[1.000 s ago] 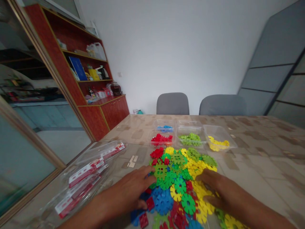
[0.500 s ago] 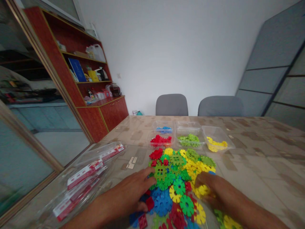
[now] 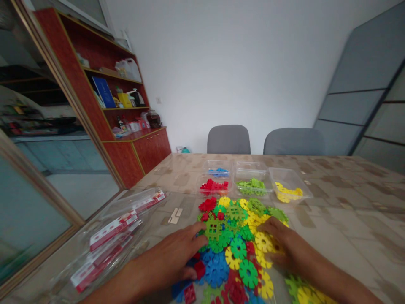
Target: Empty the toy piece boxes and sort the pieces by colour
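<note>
Right fingers (image 3: 268,225) have spread around yellow discs (image 3: 258,242), grip unclear; left fingers (image 3: 198,242) gape, empty; tubs (image 3: 288,175) stand beyond.

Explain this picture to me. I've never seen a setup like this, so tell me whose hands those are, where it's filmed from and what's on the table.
There is no machine: you see a person's bare left hand and bare right hand. The camera sits on that person's head, looking forward and down.

On the beige-and-brown patterned table lies a heap of red, blue, green and yellow plastic pieces. Behind it, clear plastic boxes contain similar pieces. Clear plastic packets with red-and-white labels lie leftward.

The left hand is open at the heap's left edge. The right hand curls around notched yellow pieces; whether it grips any is unclear.
</note>
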Demonstrator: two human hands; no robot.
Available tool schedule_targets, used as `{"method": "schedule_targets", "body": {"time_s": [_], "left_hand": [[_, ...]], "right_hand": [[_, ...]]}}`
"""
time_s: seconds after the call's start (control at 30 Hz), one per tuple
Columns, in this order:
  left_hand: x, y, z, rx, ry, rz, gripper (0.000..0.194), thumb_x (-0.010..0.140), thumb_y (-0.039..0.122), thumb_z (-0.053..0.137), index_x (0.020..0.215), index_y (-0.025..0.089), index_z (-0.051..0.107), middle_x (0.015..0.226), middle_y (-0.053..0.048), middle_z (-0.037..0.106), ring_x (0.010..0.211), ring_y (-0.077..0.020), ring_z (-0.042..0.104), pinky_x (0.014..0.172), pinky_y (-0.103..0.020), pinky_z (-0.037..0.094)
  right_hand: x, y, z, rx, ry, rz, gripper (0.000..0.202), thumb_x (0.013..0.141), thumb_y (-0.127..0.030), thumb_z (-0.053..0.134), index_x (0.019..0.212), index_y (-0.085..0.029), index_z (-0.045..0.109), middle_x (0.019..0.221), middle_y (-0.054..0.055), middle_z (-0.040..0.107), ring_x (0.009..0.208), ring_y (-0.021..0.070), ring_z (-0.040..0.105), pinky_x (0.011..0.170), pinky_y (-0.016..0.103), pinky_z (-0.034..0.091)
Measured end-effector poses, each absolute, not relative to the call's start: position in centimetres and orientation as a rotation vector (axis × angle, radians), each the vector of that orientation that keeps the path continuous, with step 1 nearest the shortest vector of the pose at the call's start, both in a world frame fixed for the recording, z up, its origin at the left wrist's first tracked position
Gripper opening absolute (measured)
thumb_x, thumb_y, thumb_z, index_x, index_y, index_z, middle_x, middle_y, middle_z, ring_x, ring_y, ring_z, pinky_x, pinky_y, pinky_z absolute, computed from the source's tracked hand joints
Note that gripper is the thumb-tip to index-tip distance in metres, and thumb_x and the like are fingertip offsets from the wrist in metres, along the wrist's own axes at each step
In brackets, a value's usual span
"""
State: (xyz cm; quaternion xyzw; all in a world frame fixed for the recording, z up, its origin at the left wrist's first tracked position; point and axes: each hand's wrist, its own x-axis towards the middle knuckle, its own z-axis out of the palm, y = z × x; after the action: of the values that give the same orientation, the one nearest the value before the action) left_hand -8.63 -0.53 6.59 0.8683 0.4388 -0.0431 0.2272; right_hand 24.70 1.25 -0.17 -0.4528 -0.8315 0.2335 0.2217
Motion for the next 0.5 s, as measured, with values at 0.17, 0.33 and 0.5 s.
{"method": "schedule_targets", "body": {"time_s": [0.17,0.33,0.5], "left_hand": [[-8.6,-0.4,6.6,2.39,1.219,-0.13,0.064,0.071,0.02,0.082,0.128,0.028,0.053,0.155,-0.008,0.032,0.139,-0.0302,0.036,0.114,-0.042,0.031],[-8.7,-0.5,6.9,2.385,1.204,-0.119,0.062,0.073,0.021,0.081,0.128,0.029,0.054,0.155,-0.007,0.032,0.139,-0.0298,0.035,0.114,-0.042,0.031],[-8.7,-0.6,7.3,2.385,1.194,-0.11,0.057,0.077,0.021,0.077,0.128,0.029,0.054,0.154,-0.007,0.034,0.139,-0.0286,0.037,0.113,-0.041,0.031]], "right_hand": [[23.4,0.2,1.5,-1.366,-2.282,0.615,0.025,0.069,-0.012,0.063,0.088,-0.022,0.05,0.09,0.005,0.064,0.079,0.0219,0.058,0.07,0.031,0.043],[23.4,-0.1,1.3,-1.234,-2.282,0.644,0.013,0.09,-0.025,0.051,0.077,-0.023,0.047,0.075,0.0,0.06,0.067,0.0173,0.052,0.058,0.026,0.036],[24.4,0.8,0.4,-1.226,-2.267,0.732,0.01,0.092,-0.029,0.052,0.086,-0.021,0.054,0.081,0.002,0.061,0.073,0.0184,0.054,0.064,0.027,0.039]]}}
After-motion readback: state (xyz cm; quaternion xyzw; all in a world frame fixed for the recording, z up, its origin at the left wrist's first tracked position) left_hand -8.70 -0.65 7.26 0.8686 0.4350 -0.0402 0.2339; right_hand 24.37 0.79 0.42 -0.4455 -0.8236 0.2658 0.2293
